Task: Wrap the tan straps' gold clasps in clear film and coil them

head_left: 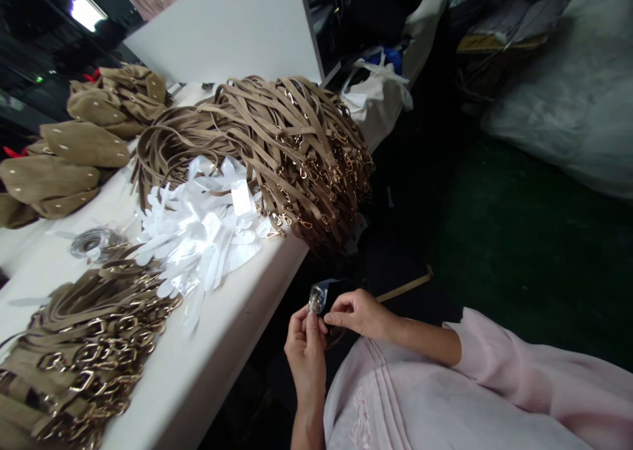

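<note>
Over my lap, my left hand [306,344] is closed, thumb and fingers pinching a strap clasp wrapped in clear plastic [317,297]. Close beside it, my right hand [359,315] has its thumb and forefinger pressed together near the wrapped clasp; whatever lies between them is too small to tell. A tan strap [405,287] shows behind my right wrist, and part of it hangs below my hands. To the left, on the table, lies a pile of clear and white plastic strips [208,229].
The white table [257,285] carries a large heap of brown straps with gold clasps [297,147], a nearer bundle of straps with gold buckles [93,351], a clear tape roll [91,242] and brown bags [84,150]. A white board [232,31] stands behind. White sacks [573,101] sit at right.
</note>
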{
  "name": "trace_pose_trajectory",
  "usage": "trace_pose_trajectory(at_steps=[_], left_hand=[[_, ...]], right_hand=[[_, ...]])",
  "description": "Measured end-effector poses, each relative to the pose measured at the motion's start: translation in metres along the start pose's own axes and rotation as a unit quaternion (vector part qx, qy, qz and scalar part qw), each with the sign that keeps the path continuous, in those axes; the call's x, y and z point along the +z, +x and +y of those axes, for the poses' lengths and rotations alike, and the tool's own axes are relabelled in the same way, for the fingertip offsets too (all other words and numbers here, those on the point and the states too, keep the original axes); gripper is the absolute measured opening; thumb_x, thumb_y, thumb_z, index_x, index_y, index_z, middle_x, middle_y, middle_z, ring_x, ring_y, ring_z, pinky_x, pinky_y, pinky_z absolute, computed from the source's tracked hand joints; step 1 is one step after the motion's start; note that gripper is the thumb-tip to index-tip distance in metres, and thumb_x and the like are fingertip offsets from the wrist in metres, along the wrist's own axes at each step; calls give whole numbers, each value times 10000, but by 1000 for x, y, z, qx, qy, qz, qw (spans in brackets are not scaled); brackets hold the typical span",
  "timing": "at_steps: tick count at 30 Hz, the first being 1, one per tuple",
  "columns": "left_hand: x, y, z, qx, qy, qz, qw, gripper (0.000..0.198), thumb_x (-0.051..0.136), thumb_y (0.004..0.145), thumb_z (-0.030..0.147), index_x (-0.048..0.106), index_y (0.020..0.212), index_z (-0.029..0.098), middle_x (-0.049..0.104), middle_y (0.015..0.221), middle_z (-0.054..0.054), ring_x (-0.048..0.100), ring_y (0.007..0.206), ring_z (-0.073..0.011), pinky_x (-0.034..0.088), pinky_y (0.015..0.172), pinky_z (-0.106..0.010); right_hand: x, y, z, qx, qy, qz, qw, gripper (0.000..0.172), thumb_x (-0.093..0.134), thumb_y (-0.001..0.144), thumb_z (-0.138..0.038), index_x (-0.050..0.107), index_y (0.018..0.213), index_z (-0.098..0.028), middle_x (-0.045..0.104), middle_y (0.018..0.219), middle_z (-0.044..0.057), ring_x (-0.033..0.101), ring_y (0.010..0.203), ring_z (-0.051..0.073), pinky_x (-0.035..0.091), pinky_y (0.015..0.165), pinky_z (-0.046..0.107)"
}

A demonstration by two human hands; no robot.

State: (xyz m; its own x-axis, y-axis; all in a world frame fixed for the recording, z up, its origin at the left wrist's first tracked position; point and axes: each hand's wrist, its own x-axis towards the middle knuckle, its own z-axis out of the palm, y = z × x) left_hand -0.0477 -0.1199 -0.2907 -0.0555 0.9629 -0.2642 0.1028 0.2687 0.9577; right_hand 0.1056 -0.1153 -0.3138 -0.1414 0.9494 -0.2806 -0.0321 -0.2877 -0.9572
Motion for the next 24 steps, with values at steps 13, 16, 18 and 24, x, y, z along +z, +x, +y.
trace_pose_trajectory(at_steps=[13,16,18,24], left_hand=[[-4,-14,-8,15,72,-33,997,312,664,835,459,622,913,160,602,634,14,524,535,-106,450,510,-194],[-9,-16,-11,8,106,-40,994,413,705,769,522,633,943,155,649,669,-13,595,579,-144,521,573,-233],[-10,-16,-11,-1,115,-35,993,495,727,710,579,640,943,150,670,672,-26,620,580,-163,544,585,-251],[-6,-4,-11,-79,58,14,995,593,814,587,534,645,1011,155,693,677,-13,618,546,-155,516,508,-216]], right_hand=[[11,-5,8,-309,-239,100,915,146,555,930,-200,679,1000,-167,653,930,67,619,859,157,503,804,260],[9,-6,13,-342,-335,109,871,168,528,944,-227,674,894,-163,649,854,57,602,781,149,497,730,249],[8,-6,13,-362,-386,117,841,182,511,938,-205,658,839,-161,644,801,46,587,733,145,484,674,248],[8,-1,10,-446,-417,76,788,187,482,928,-207,634,830,-162,683,884,50,598,772,147,509,728,264]])
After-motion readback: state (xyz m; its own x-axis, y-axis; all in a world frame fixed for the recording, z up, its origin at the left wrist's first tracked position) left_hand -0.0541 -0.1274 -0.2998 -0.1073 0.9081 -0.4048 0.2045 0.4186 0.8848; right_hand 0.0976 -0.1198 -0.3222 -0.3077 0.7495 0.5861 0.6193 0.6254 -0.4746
